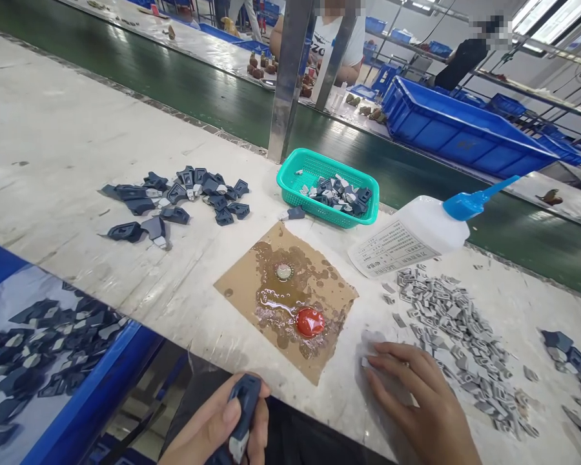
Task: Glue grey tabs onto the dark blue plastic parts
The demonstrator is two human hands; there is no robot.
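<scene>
My left hand (223, 413) is wrapped round a dark blue plastic part (246, 403) with a light grey tip, just off the table's front edge. On the table to the right, my right hand (416, 394) pinches a small grey plastic piece (365, 362) between thumb and fingertips. A heap of similar grey pieces (455, 336) lies beside that hand. Between and beyond my hands is a brown cardboard sheet (242, 274), wet with clear liquid, with a red cap (310, 321) and a small round pale disc (285, 272) on it.
A white bottle (411, 232) with blue nozzle stands tilted behind the grey heap. A green basket (290, 194) holds blue-and-grey parts; more loose parts (174, 194) lie left. A blue bin (87, 394) sits below. A metal post (290, 84), green conveyor (174, 97) and people are beyond.
</scene>
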